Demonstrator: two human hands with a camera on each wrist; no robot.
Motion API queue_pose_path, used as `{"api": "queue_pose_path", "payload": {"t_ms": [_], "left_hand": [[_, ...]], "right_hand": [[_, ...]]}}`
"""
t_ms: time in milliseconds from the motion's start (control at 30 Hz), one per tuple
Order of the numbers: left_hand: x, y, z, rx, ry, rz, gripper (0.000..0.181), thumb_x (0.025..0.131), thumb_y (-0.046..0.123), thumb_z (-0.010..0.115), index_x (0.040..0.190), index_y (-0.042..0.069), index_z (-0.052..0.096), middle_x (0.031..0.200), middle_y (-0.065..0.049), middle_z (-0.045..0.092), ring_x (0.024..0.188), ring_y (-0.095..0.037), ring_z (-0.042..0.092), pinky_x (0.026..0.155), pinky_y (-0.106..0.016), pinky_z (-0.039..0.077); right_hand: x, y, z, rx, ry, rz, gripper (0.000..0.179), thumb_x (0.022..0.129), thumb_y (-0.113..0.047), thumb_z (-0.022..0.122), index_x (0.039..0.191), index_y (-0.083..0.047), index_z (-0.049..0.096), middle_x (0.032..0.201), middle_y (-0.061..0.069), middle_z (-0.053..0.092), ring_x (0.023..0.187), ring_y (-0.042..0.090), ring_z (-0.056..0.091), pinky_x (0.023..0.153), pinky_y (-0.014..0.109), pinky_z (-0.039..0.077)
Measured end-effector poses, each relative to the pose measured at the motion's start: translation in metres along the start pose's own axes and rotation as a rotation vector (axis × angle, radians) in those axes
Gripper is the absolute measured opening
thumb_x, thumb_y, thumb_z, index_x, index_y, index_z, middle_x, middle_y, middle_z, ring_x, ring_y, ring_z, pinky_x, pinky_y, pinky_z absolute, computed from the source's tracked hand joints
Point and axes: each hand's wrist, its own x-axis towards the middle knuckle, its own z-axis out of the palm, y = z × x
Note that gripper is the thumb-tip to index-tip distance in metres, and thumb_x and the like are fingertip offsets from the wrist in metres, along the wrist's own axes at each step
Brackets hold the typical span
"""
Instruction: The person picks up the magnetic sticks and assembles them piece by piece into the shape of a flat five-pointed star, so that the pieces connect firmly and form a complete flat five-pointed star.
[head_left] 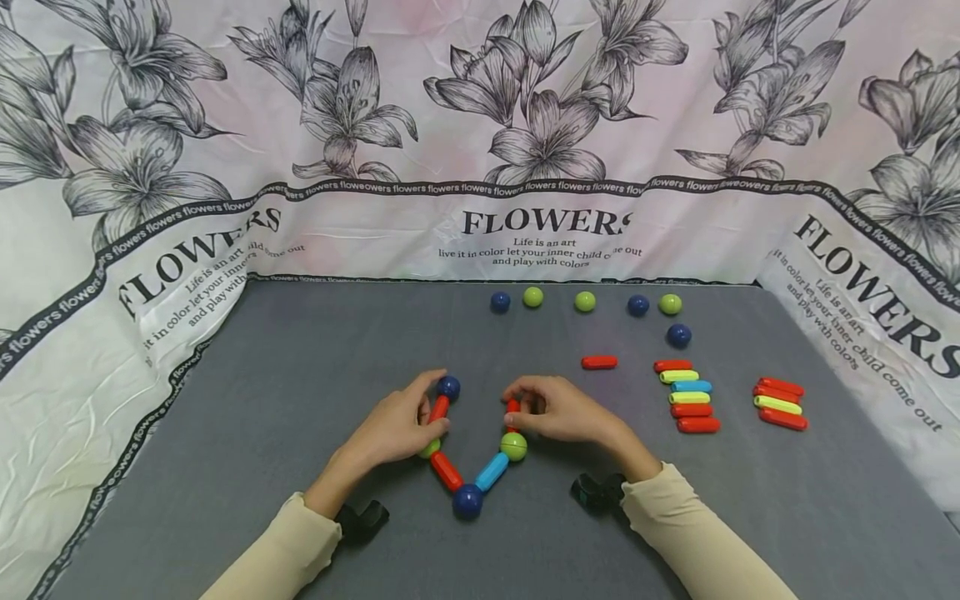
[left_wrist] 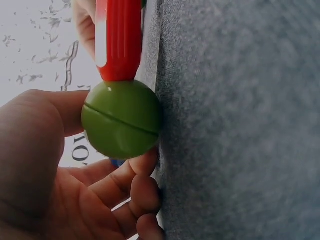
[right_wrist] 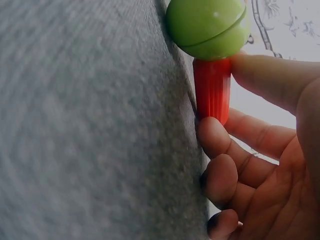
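Observation:
A V-shaped chain of balls and rods lies on the grey table. At its front point is a blue ball (head_left: 468, 502), joined to a red rod (head_left: 447, 471) on the left and a light-blue rod (head_left: 492, 472) on the right. My left hand (head_left: 392, 423) holds the upper left red rod (head_left: 439, 407), its index finger by the blue ball (head_left: 448, 387) at the end. A green ball (left_wrist: 121, 120) below it is partly covered by that hand in the head view. My right hand (head_left: 564, 408) pinches another red rod (right_wrist: 212, 90), attached to a green ball (head_left: 513, 447).
Several loose blue and green balls (head_left: 585, 302) stand along the back right. A single red rod (head_left: 599, 362) lies beyond my right hand. Farther right are two stacks of coloured rods (head_left: 690, 398) (head_left: 780, 404). A flowered cloth (head_left: 360, 233) borders the table's back and sides.

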Motion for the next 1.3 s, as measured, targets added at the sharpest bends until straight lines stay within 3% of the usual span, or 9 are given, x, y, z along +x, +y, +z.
{"api": "queue_pose_path", "payload": {"t_ms": [233, 400, 567, 833, 1300], "left_hand": [[0.001, 0.001, 0.002, 0.015, 0.024, -0.024, 0.068, 0.088, 0.021, 0.073, 0.150, 0.014, 0.045, 0.080, 0.002, 0.055, 0.060, -0.012, 0.049, 0.056, -0.028, 0.039], [0.001, 0.001, 0.002, 0.016, 0.026, -0.021, 0.069, 0.088, 0.019, 0.073, 0.150, 0.013, 0.045, 0.079, 0.002, 0.054, 0.059, -0.012, 0.048, 0.056, -0.028, 0.039], [0.001, 0.001, 0.001, 0.007, 0.018, -0.014, 0.068, 0.088, 0.019, 0.072, 0.150, 0.013, 0.045, 0.080, 0.002, 0.055, 0.059, -0.012, 0.049, 0.056, -0.027, 0.039], [0.001, 0.000, -0.003, -0.023, -0.020, -0.003, 0.066, 0.088, 0.015, 0.071, 0.149, 0.012, 0.045, 0.083, 0.000, 0.055, 0.060, -0.012, 0.049, 0.056, -0.026, 0.039], [0.001, -0.002, -0.005, -0.028, -0.045, -0.015, 0.065, 0.088, 0.015, 0.072, 0.147, 0.012, 0.045, 0.082, 0.001, 0.054, 0.059, -0.011, 0.048, 0.054, -0.026, 0.039]], "right_hand": [[0.000, -0.013, 0.007, -0.134, -0.005, 0.041, 0.056, 0.089, -0.051, 0.074, 0.131, -0.014, 0.065, 0.098, -0.003, 0.064, 0.082, 0.010, 0.057, 0.073, 0.027, 0.048], [-0.003, -0.020, 0.009, -0.241, -0.077, 0.039, 0.072, 0.078, -0.062, 0.079, 0.137, -0.024, 0.062, 0.108, -0.003, 0.059, 0.088, 0.015, 0.052, 0.077, 0.033, 0.042], [-0.004, -0.018, 0.008, -0.220, -0.125, -0.021, 0.058, 0.077, -0.058, 0.083, 0.126, -0.030, 0.069, 0.103, -0.008, 0.055, 0.086, 0.013, 0.047, 0.076, 0.033, 0.032], [-0.003, -0.011, 0.004, -0.124, -0.142, -0.125, 0.040, 0.083, -0.047, 0.083, 0.117, -0.029, 0.073, 0.093, -0.006, 0.056, 0.078, 0.015, 0.045, 0.072, 0.029, 0.033], [-0.004, -0.010, 0.001, -0.114, -0.166, -0.125, 0.041, 0.084, -0.045, 0.082, 0.120, -0.029, 0.073, 0.094, -0.002, 0.057, 0.079, 0.016, 0.045, 0.072, 0.028, 0.034]]}}
